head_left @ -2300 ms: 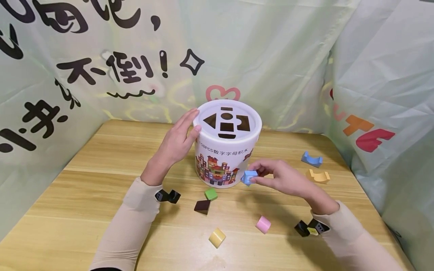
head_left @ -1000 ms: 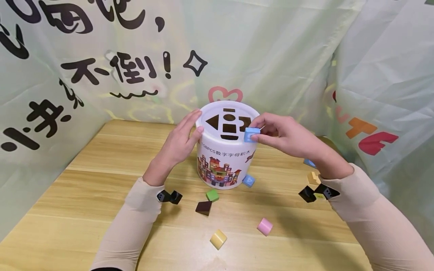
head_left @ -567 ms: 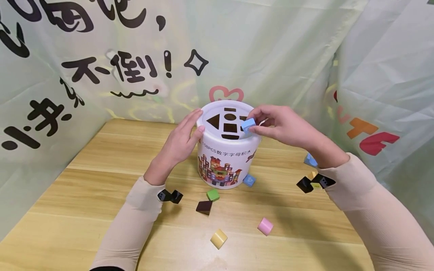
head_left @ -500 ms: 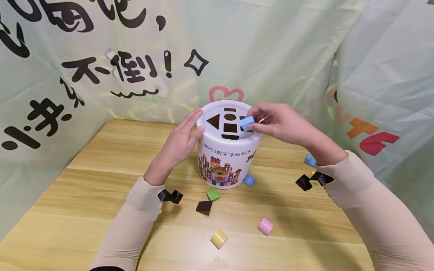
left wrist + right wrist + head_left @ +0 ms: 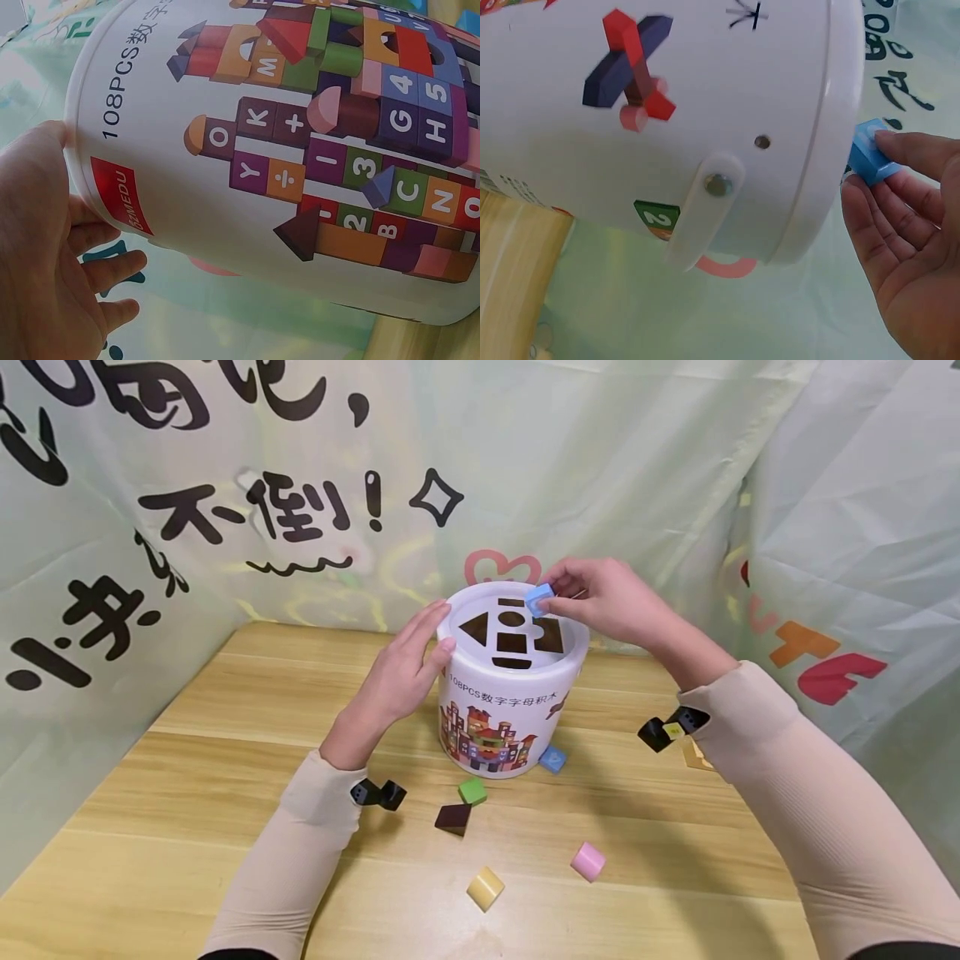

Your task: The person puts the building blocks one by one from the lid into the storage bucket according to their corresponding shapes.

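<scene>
A white toy-block bucket stands on the table, its lid cut with several shaped holes. My left hand rests against the bucket's left rim; in the left wrist view its thumb lies at the rim while the other fingers reach behind loosely. Over the back right of the lid, my right hand pinches a small light-blue block between thumb and fingers. The block sits just above the round and thin rectangular holes, tilted. In the right wrist view, the pinched blue block appears beyond the rim.
Near the bucket's base lie a blue block, a green block and a dark brown block. Closer to me are a yellow cylinder and a pink cylinder. A yellow block shows partly behind the right forearm.
My right hand has lifted the blue block from beside the bucket to the lid, then shifted it toward the back, past the arch-shaped hole. The left hand stays at the rim.
</scene>
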The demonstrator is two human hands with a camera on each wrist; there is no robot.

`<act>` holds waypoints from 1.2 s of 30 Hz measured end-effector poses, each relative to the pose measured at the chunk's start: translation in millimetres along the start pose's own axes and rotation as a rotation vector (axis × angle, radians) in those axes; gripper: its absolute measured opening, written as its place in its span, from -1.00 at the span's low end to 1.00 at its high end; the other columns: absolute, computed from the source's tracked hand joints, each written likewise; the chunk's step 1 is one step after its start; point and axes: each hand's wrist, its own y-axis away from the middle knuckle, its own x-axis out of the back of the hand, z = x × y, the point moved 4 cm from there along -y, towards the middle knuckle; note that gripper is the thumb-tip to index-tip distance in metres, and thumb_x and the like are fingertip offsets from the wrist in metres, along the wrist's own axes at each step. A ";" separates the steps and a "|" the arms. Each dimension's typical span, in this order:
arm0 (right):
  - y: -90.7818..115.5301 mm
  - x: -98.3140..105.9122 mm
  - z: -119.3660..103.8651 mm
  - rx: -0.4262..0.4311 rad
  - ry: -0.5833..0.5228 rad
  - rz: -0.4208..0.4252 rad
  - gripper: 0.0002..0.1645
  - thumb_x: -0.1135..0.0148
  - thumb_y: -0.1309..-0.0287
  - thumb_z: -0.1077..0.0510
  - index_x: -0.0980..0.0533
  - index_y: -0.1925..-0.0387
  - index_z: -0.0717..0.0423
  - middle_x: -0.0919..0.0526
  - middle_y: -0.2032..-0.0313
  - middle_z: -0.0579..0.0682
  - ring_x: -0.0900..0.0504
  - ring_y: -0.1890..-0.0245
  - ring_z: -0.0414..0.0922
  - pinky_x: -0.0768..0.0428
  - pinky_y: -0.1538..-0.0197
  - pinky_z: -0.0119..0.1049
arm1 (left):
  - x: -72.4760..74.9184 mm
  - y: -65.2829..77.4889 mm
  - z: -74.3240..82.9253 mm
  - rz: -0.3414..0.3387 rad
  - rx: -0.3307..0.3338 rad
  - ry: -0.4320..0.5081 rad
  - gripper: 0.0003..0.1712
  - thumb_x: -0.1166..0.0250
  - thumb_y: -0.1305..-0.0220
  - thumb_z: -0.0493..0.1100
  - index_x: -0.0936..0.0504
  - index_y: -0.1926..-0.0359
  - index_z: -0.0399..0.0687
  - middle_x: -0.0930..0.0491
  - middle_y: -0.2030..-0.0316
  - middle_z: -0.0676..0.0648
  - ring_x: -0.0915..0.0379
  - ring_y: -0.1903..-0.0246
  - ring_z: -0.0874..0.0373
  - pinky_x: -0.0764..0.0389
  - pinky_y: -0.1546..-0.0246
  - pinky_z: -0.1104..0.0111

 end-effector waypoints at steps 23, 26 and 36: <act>-56.3 -17.3 8.2 -0.018 0.122 -0.106 -0.57 -0.27 -0.29 0.09 -0.56 -0.15 0.11 -0.68 0.05 0.04 -0.59 0.04 -0.06 -0.50 -0.08 -0.15 | 0.7 -0.2 0.4 -0.009 0.008 -0.004 -0.21 0.33 -0.48 0.36 -0.09 -0.53 0.06 -0.01 -0.51 0.00 0.03 -0.45 0.00 -0.17 -0.34 -0.12; -59.3 -19.3 8.1 -0.024 0.144 -0.128 -0.57 -0.26 -0.30 0.08 -0.57 -0.16 0.11 -0.68 0.01 0.04 -0.59 0.04 -0.06 -0.51 -0.08 -0.15 | 1.2 -0.4 0.5 -0.008 0.008 -0.006 -0.21 0.32 -0.48 0.35 -0.09 -0.53 0.06 -0.01 -0.51 0.00 0.03 -0.45 0.00 -0.18 -0.34 -0.11; -57.9 -24.9 6.2 -0.003 0.167 -0.137 -0.67 -0.22 -0.31 0.15 -0.58 -0.07 0.14 -0.68 0.09 0.06 -0.60 0.09 -0.05 -0.55 -0.03 -0.17 | 1.2 0.3 1.9 -0.014 0.006 0.000 -0.21 0.32 -0.48 0.35 -0.08 -0.53 0.05 -0.01 -0.51 -0.02 0.02 -0.45 -0.01 -0.18 -0.34 -0.10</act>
